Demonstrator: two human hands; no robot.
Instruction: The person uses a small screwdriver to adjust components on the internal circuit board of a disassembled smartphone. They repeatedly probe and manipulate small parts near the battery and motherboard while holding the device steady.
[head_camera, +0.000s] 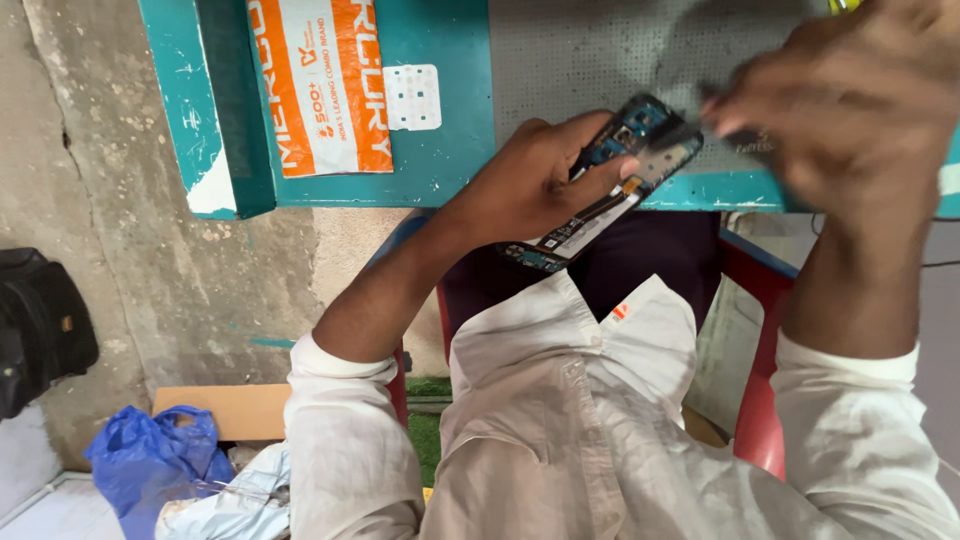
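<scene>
The person's left hand (535, 185) has its grip closed around an opened black smartphone with its back cover off (610, 180), fingers wrapped over the long edges so that the blue circuit board and pale inner plates face up. The phone sits tilted at the near edge of the teal-painted tabletop (440, 150), with its lower end hanging out past the edge, above the person's lap and white shirt (560, 420). The right hand (850, 110) is a blur just to the right of the phone's upper end; its fingers look bunched, perhaps around a thin dark tool, but the smear makes it impossible to tell what the grip is doing or whether it holds anything.

The main risk appears to be the phone's overhang: only the left hand bears it, so a slackened hold or a push from the right hand could probably tip it down toward the lap or the floor. The exposed board is the second concern, since a quick right-hand stroke landing off target could scrape a component or tear a thin cable. A grey perforated mat (600, 50) lies farther back on the tabletop, with an orange and white printed pouch (320, 85) well apart on the left.
</scene>
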